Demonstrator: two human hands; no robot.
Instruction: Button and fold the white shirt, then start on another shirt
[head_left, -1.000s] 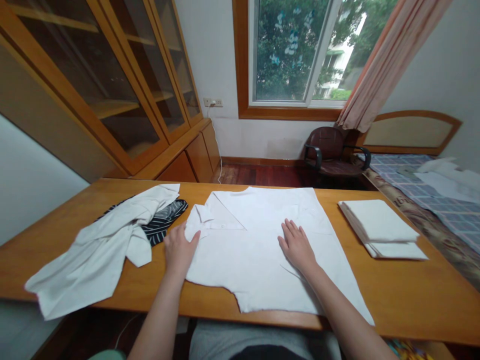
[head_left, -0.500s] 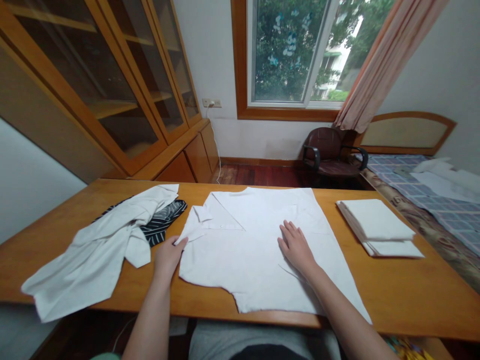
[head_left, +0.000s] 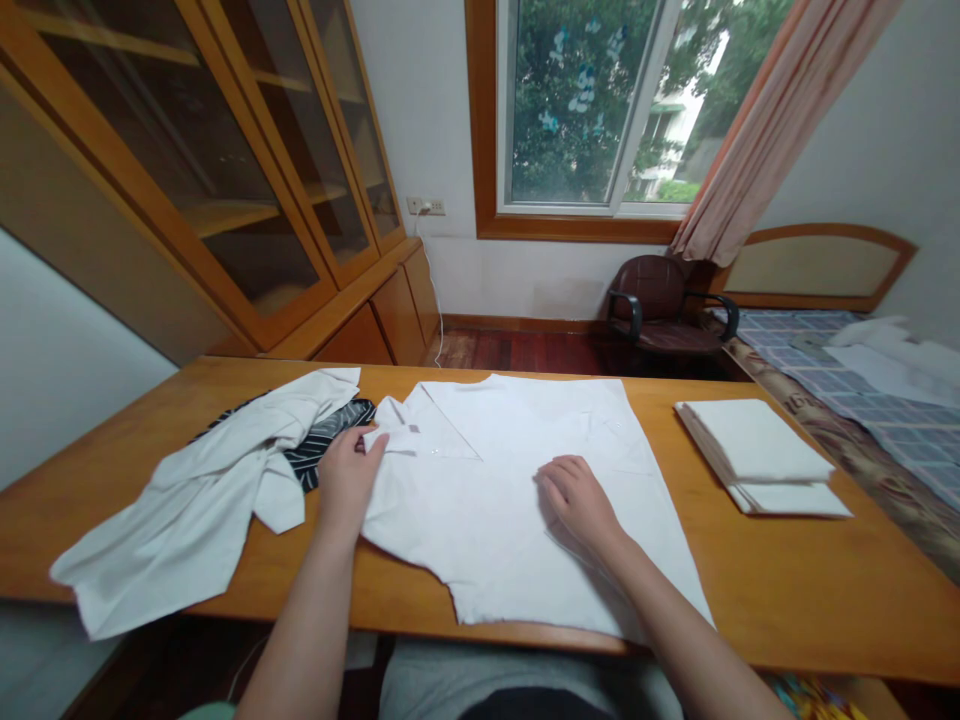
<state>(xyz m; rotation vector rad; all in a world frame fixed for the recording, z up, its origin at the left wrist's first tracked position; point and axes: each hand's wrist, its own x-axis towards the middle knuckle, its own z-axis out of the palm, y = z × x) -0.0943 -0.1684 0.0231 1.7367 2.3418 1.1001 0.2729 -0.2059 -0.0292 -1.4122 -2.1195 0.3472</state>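
A white shirt (head_left: 510,530) lies spread on the wooden table in front of me, its collar end to the left. My left hand (head_left: 354,475) pinches the edge of the collar (head_left: 401,440) between thumb and fingers and holds it slightly raised. On the middle of the shirt, my right hand (head_left: 576,500) rests with its fingers curled together against the fabric. Small creases run beside its wrist. The fingertips are partly hidden, but the cloth seems gathered under them.
A crumpled white garment (head_left: 187,510) lies over a black striped cloth (head_left: 322,445) on the table's left. To the right sits a folded white stack (head_left: 757,445). Beyond the wooden table (head_left: 817,590) stand a cabinet (head_left: 225,200), an office chair (head_left: 656,305) and a bed (head_left: 847,350).
My left hand has lifted the collar edge and moved away from me. My right hand's fingers, spread flat before, are now curled. The shirt's right-hand hem has shifted left.
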